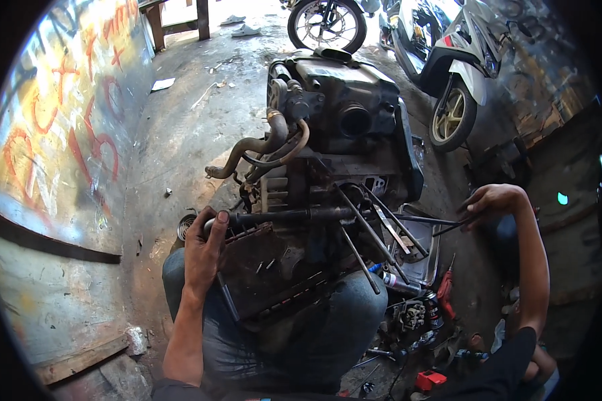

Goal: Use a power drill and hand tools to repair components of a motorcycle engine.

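My left hand (209, 234) is closed round the left end of a dark metal tube (274, 218), which lies crosswise in front of me. Several thin rods (358, 257) slant down from the tube's right side, beside a flat pale strip (390, 227). My right hand (495, 202) has its fingers closed on the outer end of a thin dark rod (425, 218) reaching out to the right. Across my lap sits a dark flat metal part (274, 267) with small pieces on it. Just beyond the tube stands a large dark engine (341, 87) with curved brown hoses (261, 147).
At lower right are a metal tray (425, 264), a red-handled tool (446, 294), spray cans (403, 284) and a red block (430, 380). A white scooter (458, 60) and a motorcycle wheel (326, 25) stand at the back. A painted panel wall (67, 113) runs along the left.
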Tool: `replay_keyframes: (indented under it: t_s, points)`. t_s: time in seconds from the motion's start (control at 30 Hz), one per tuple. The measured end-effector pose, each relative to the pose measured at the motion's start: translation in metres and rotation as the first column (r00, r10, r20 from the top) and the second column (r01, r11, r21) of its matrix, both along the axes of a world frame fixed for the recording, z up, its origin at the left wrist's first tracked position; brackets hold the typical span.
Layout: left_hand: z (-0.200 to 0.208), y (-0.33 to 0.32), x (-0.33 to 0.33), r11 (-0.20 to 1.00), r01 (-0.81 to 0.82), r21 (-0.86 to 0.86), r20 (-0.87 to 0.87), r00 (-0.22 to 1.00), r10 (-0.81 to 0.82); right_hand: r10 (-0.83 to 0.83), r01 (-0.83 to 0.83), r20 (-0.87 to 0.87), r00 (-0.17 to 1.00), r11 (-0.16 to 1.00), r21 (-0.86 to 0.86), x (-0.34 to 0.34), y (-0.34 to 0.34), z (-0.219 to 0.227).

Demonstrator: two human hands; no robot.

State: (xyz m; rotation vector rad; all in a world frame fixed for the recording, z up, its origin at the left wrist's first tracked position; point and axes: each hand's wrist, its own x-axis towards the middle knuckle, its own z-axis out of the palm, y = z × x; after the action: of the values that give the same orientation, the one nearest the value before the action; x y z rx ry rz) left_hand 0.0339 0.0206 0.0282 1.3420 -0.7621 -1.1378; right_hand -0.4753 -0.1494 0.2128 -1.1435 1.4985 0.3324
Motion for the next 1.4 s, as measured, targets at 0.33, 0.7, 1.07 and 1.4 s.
replay_keyframes:
  t_s: [0.33,0.7,1.07,1.4]
  points:
    - [0.003,-0.009,0.017,0.984,0.159,0.086,-0.047,0.987,-0.155,0.323,-0.075,-0.404,0.856,0.85,0.521,0.018,-0.055,-0.095]
    - [0.013,-0.008,0.021,0.983,0.164,0.079,0.084,0.982,-0.171,-0.211,0.322,-0.318,0.924,0.879,0.353,-0.006,-0.029,-0.074]
    - [0.009,-0.008,0.024,0.986,0.146,0.078,0.1,0.983,-0.154,-0.371,0.371,-0.254,0.893,0.927,-0.049,-0.006,0.004,-0.07]
    - [0.01,-0.014,0.025,0.991,0.103,0.081,0.028,0.994,-0.106,-0.563,0.488,0.321,0.761,0.172,-0.856,0.002,0.1,-0.154]
